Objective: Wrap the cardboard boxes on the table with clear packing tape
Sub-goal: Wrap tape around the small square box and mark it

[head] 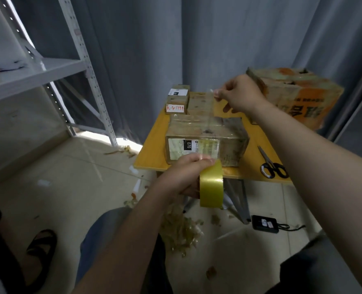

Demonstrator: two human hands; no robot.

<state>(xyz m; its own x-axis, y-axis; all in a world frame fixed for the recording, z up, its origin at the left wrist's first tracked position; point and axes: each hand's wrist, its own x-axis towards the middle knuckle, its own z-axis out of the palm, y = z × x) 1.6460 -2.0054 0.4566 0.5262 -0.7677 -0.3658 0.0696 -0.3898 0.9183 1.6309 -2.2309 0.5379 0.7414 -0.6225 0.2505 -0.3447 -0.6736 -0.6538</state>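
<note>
Table (152, 149): flat rectangular top with a smooth yellow-orange surface, on thin metal legs.
Large carton (299, 96): crumpled cardboard, glossy, with orange print. It sits at the far right corner, behind the right hand.
Middle box (205, 134): brown rectangular cardboard with a shiny top and a white label on the near face (it reads "070"). It lies mid-table, between the two hands.
Small boxes (177, 100): two brown ones side by side, just behind the middle box. The left one carries white labels.
Left hand (184, 177): fingers curled round the tape roll, thumb on top where the strip leaves it. It is held at the near table edge, in front of the labelled face.
Right hand (239, 94): thumb and forefinger pinch the strip's free end, the other fingers loosely bent. It is raised above the box's far side.
Tape roll (211, 185): a glossy yellowish ring, held on edge.
Strip (208, 124): thin and clear, stretched from the roll to the right fingers over the box top (contact with the box cannot be told).
Scissors (271, 164): black handles and closed metal blades, lying flat to the right of the box and apart from it.
</note>
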